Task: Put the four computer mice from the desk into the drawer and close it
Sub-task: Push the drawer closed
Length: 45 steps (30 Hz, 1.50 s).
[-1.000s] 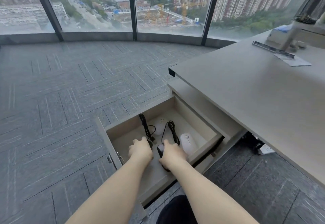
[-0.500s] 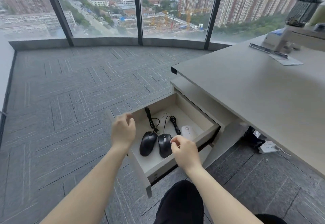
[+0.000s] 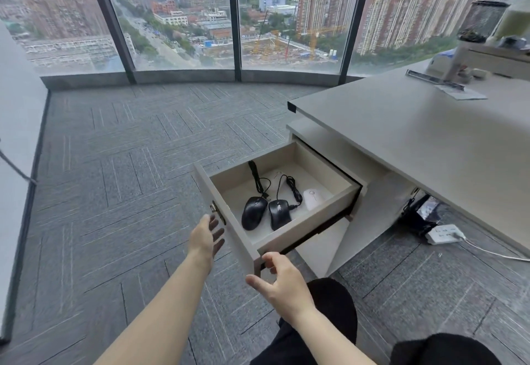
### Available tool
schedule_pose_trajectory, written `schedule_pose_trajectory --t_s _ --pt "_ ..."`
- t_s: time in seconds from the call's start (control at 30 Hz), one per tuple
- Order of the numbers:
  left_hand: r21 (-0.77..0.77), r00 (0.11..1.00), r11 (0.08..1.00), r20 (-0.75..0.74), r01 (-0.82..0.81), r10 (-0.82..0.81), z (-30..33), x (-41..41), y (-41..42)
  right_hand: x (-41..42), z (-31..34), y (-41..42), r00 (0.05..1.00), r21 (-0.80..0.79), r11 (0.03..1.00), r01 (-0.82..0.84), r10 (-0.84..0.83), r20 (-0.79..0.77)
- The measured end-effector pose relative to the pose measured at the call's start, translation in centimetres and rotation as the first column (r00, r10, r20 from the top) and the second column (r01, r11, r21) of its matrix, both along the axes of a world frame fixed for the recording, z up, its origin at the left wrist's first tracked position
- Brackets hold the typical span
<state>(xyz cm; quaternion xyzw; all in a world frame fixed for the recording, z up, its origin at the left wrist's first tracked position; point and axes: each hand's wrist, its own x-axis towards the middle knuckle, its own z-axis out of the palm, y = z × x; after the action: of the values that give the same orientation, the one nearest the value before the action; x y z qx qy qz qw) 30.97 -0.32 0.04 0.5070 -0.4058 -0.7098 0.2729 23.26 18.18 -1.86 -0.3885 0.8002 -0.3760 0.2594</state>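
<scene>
The pale drawer (image 3: pixel 301 228) stands pulled out from under the desk (image 3: pixel 430 146). Inside lie two black wired mice side by side, one (image 3: pixel 253 212) to the left of the other (image 3: pixel 278 213), with their cables coiled behind them. To their right rests a white mouse (image 3: pixel 313 199). A faint pale shape (image 3: pixel 277 176) at the back is too dim to identify. My left hand (image 3: pixel 206 235) is open, palm toward the drawer's front panel by its lock. My right hand (image 3: pixel 276 275) sits at the drawer's near bottom corner, thumb touching it, fingers spread.
A white power strip (image 3: pixel 443 234) and a black object (image 3: pixel 421 212) lie on the carpet under the desk. On the desk's far end stand a mesh holder (image 3: pixel 481 20) and papers. My knees in black trousers (image 3: pixel 329 307) are just below the drawer.
Both hands have come out of the drawer and left the black mice lying inside. The left hand went to the front panel, the right to the near corner.
</scene>
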Motion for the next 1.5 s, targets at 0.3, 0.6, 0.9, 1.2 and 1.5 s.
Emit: schedule_pose_trajectory --t_s 0.3,0.6,0.9,1.2,1.5 --pt "0.063 0.997 0.998 -0.075 0.028 -0.023 0.6 -2.8 0.8 -1.3 -0.1 -1.0 0.992 -0.022 0.993 0.117 -0.118 -0.036" --pt "0.092 0.987 0.988 -0.114 0.128 -0.117 0.1 -10.1 1.7 -7.4 -0.5 0.2 0.945 -0.042 0.944 0.326 -0.327 -0.018" --pt "0.091 0.967 0.967 -0.120 0.238 -0.227 0.6 -18.4 2.2 -14.5 -0.8 1.0 0.831 -0.001 0.831 0.557 -0.557 -0.019" --pt "0.129 0.948 0.947 -0.169 0.294 -0.271 0.4 -26.3 3.1 -21.1 -1.5 0.8 0.736 0.015 0.736 0.677 -0.677 0.006" --pt "0.189 0.932 0.928 -0.233 0.322 -0.277 -0.2 -31.0 3.4 -25.7 -2.2 0.6 0.705 0.000 0.705 0.709 -0.709 0.019"
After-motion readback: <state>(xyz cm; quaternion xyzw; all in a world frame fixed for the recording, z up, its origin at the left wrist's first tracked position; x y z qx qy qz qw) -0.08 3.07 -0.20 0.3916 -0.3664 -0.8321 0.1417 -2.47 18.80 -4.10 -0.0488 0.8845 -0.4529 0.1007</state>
